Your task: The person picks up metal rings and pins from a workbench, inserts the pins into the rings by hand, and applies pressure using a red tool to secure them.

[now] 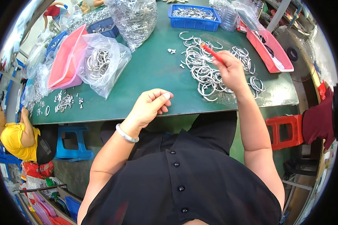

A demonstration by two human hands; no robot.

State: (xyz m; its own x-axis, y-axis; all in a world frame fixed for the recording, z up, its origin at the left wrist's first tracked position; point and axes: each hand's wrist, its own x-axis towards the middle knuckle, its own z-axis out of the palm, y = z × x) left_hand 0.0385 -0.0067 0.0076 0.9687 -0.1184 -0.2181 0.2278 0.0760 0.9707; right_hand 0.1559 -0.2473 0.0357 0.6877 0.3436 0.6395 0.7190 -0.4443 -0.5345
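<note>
My right hand [230, 71] is closed around a slim red stick-like tool [213, 54], its orange tip pointing to the far left. It hovers over a heap of silver C-shaped metal rings [202, 71] on the green table [150, 71]. My left hand [150, 107] is raised near the table's front edge, thumb pressed to curled fingers. Whatever may be between those fingertips is hidden. A few small silver metal pieces [171, 51] lie left of the heap. Beside its right end sits a small separate group of rings [257, 85].
A clear bag of rings [98, 63] leans against a pink bin [68, 56]; loose small parts [65, 102] lie in front. Farther back stand a bulging bag [133, 20] and a blue tray [195, 23]. A pink basket [270, 52] is at right. A person in yellow [18, 135] sits left.
</note>
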